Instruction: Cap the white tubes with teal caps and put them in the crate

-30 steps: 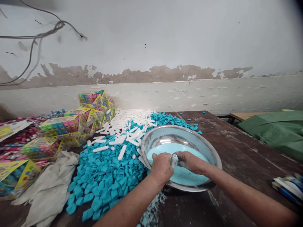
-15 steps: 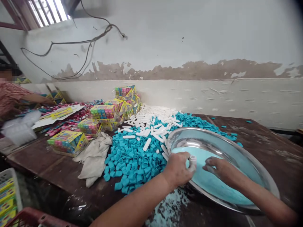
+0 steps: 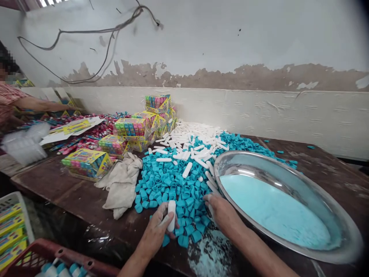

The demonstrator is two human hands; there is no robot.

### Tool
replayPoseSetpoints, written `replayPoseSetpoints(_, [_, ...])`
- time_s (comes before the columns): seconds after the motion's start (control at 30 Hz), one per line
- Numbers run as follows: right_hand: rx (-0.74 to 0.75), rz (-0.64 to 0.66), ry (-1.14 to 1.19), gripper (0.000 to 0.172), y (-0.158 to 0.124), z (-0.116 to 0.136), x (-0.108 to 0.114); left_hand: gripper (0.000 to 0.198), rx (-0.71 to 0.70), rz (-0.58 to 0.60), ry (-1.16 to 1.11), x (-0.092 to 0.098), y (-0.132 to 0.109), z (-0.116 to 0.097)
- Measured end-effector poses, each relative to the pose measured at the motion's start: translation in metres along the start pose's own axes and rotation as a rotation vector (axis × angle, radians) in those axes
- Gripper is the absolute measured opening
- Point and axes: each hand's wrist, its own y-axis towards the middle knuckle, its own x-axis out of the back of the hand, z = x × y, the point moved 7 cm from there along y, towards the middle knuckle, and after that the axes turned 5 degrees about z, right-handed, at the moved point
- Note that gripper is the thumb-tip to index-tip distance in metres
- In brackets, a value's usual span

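Moved since the earlier frame: left hand and right hand, from basin to turquoise caps. Near: one white tube, smooth, blunt-ended, almost upright, gripped in left hand at the caps' near edge; right hand beside basin, grip cannot be told. Caps: one heap, uncountable. Basin: one, holding pale-blue powder. Beyond: white tubes, one pile.

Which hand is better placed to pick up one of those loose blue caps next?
Probably the right hand: it is beside the blue caps, and I see nothing held in it. The left hand is close too, but already grips a white tube.
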Motion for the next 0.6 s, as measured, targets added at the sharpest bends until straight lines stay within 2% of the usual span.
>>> replayPoseSetpoints(0.13, [-0.093, -0.142, -0.313, 0.035, 0.056, 0.003, 0.000, 0.027, -0.043, 0.000, -0.029, -0.007, 0.000, 0.002])
replayPoseSetpoints(0.27, [-0.169, -0.171, -0.378, 0.027, 0.096, 0.001, 0.000, 0.026, -0.073, 0.015, -0.031, -0.008, -0.002, 0.001])
replayPoseSetpoints(0.37, [-0.184, -0.154, -0.394, 0.023, 0.108, -0.006, -0.005, 0.025, -0.081, 0.020, -0.045, -0.008, -0.003, 0.004])
replayPoseSetpoints(0.6, [-0.189, -0.134, -0.410, 0.025, 0.105, -0.013, -0.014, 0.025, -0.106, 0.020, -0.059, -0.010, -0.004, 0.000])
